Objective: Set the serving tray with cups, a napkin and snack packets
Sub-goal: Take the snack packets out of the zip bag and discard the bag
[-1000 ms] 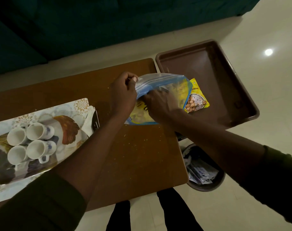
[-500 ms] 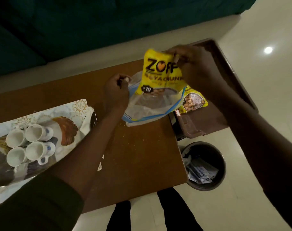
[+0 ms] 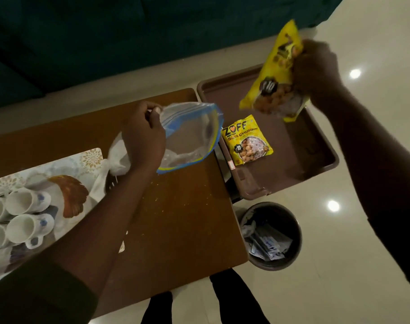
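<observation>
My right hand (image 3: 316, 69) grips a yellow snack packet (image 3: 275, 73) in the air above the brown serving tray (image 3: 316, 146). A second yellow snack packet (image 3: 247, 140) lies flat in the tray near its left wall. My left hand (image 3: 144, 134) pinches the rim of a clear zip bag (image 3: 190, 136) with a blue edge, held over the wooden table (image 3: 180, 218); the bag looks empty. Several white cups (image 3: 27, 213) lie on their sides on a patterned mat (image 3: 70, 164) at the left. A white napkin (image 3: 116, 157) lies partly under my left wrist.
A dark bin (image 3: 273, 235) with paper and wrappers stands on the pale floor below the tray. A dark green sofa (image 3: 105, 43) fills the far side. Crumbs are scattered on the table. My legs (image 3: 234, 298) show at the table's near edge.
My right hand pulled a yellow packet out of the zip bag and carried it up and right, over the brown tray. The bag now hangs slack in my left hand.
</observation>
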